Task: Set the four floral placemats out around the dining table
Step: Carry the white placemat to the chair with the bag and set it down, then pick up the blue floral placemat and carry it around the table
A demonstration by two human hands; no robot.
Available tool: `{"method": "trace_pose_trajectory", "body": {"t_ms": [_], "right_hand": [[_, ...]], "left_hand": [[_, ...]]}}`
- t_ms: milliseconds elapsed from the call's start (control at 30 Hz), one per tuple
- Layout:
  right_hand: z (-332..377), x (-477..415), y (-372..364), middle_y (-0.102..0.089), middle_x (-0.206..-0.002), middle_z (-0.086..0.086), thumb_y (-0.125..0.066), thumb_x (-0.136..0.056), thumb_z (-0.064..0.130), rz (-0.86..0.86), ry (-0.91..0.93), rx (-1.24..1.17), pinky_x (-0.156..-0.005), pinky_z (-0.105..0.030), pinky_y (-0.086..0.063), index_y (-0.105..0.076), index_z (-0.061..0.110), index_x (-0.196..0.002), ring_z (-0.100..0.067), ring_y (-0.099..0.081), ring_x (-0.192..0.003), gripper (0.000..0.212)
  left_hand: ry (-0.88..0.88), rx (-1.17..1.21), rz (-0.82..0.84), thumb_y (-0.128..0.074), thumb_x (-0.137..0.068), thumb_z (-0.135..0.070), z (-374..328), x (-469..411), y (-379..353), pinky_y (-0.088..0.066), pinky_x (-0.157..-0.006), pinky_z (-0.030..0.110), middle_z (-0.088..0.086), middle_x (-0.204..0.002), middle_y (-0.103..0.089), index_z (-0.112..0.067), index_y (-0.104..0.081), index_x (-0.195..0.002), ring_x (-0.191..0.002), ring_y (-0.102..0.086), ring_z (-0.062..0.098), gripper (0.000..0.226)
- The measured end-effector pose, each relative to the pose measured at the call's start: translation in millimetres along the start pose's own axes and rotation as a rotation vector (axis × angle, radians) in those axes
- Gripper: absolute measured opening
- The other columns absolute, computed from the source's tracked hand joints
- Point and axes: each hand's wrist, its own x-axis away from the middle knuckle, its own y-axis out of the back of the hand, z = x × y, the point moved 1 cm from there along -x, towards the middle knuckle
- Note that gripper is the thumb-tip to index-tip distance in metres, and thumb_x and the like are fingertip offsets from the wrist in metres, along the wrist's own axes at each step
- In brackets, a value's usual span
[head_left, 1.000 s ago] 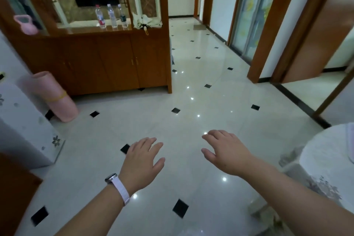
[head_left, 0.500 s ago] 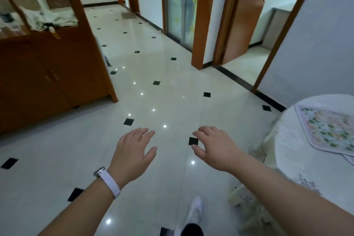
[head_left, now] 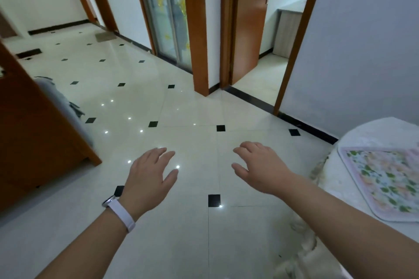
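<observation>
A floral placemat [head_left: 385,182] with a pale pink border lies flat on the round dining table [head_left: 367,133], which wears a white cloth and sits at the right edge of view. My left hand [head_left: 150,175], with a white watch strap on the wrist, hovers palm down over the floor and holds nothing. My right hand [head_left: 260,169] hovers beside it with relaxed fingers, empty, a short way left of the table. Only one placemat shows; the rest of the table is cut off.
A brown wooden cabinet [head_left: 34,142] stands at the left. Ahead are a wooden door frame [head_left: 197,29], a glass sliding door [head_left: 167,13] and an open doorway [head_left: 267,29]. White tiled floor [head_left: 186,108] with black insets stretches between cabinet and table.
The view has swung right: the cabinet slid off to the left and the table with its placemat came further into view. Both hands stay empty and spread.
</observation>
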Motion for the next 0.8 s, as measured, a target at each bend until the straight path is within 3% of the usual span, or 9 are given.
{"method": "trace_pose_trajectory", "body": {"t_ms": [433,700,800], "right_hand": [[-77,-133,-7,-0.045,-0.143,0.002,-0.037,-0.097,0.050,-0.010,-0.317,0.011,-0.106,-0.037,-0.033,-0.043,0.024,-0.141,-0.019,-0.040,-0.131,0.051],[-100,-229,3,-0.044,-0.144,0.002,-0.038,-0.097,0.051,-0.024,-0.611,-0.009,-0.107,-0.039,-0.036,-0.043,0.024,-0.141,-0.021,-0.039,-0.132,0.052],[-109,-231,7,-0.047,-0.140,0.000,-0.039,-0.095,0.052,-0.071,-0.742,-0.028,-0.103,-0.039,-0.040,-0.047,0.022,-0.138,-0.023,-0.044,-0.129,0.053]], "left_hand": [[-0.357,0.082,0.130,-0.041,-0.086,-0.049,23,-234,-83,-0.041,-0.098,0.047,0.004,-0.128,-0.061,-0.020,-0.060,-0.126,-0.120,-0.054,0.028,0.053],[-0.603,0.174,0.186,-0.044,-0.085,-0.047,43,-397,-124,-0.039,-0.100,0.044,0.004,-0.129,-0.062,-0.019,-0.062,-0.125,-0.120,-0.054,0.026,0.052],[-0.776,0.156,0.226,-0.043,-0.086,-0.048,28,-440,-135,-0.040,-0.099,0.045,0.004,-0.127,-0.062,-0.020,-0.062,-0.125,-0.120,-0.054,0.026,0.052]]}}
